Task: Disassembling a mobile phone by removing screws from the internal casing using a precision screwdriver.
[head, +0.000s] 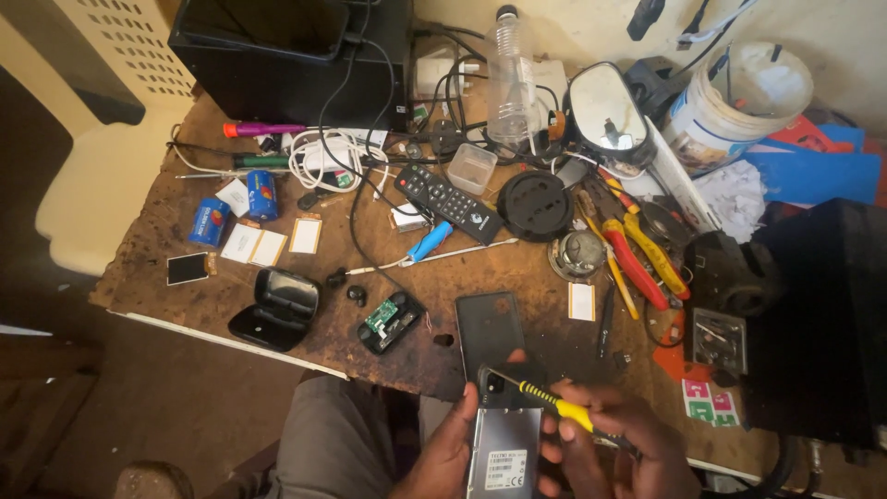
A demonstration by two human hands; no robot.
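Head view. I see my left hand (450, 442) cupped around the left edge of an opened phone (502, 444), its silver inner back facing up, held at the near edge of the workbench (166, 268) above my lap. My right hand (617, 444) is closed around a yellow-handled screwdriver (547, 401); the shaft runs up and left, and its tip rests at the phone's upper left corner, near the camera block. Both grips are firm, fingers wrapped.

Just beyond the phone, a dark back cover (488, 330) lies flat on the bench. To its left sit a small open device with a green circuit board (389, 321) and an open black earbud case (277, 308). Further back: a black remote control (449, 200), a clear plastic bottle (511, 79), an oval mirror (605, 111). To the right lie red and yellow pliers (642, 259), with a white bucket (735, 102) well behind them.
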